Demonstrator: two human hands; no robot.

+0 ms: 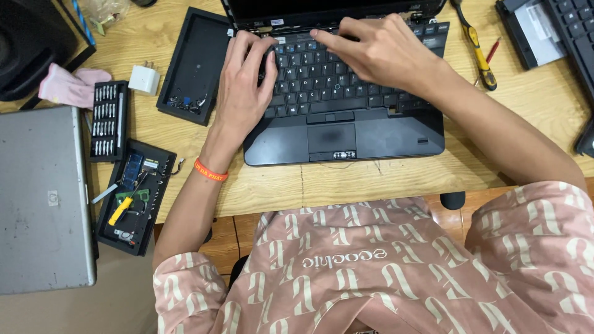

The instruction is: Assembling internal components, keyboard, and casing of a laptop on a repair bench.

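At the far left a closed grey laptop (44, 198) is lying flat, set aside beside the work area. Next to it a bit set (109, 119) is sitting open with its bits in rows, and below it a black tray (137, 195) is holding a blue circuit board, a yellow-handled tool and small loose parts, apparently so that they are not rolling about the wooden table (346, 182). A white charger plug (145, 80) and a black cover panel (197, 64) with a few small parts gathered in one corner are lying just left of the machine under work. The left hand (242, 89), wearing an orange wristband (210, 171), is resting open and flat on the left end of the keyboard of the black laptop (343, 117), fingers spread and pressing down, seemingly steadying that side; it is gripping nothing. The black laptop is sitting open in the middle of the table, directly before the person. The right hand (382, 52) is arching over the upper keys, fingers curled with the tips reaching toward the top row near the hinge; whether it is pinching anything there cannot be told. Further right a yellow-and-black screwdriver (478, 52) is lying within reach, and another dark device (547, 31) is occupying the top right corner.
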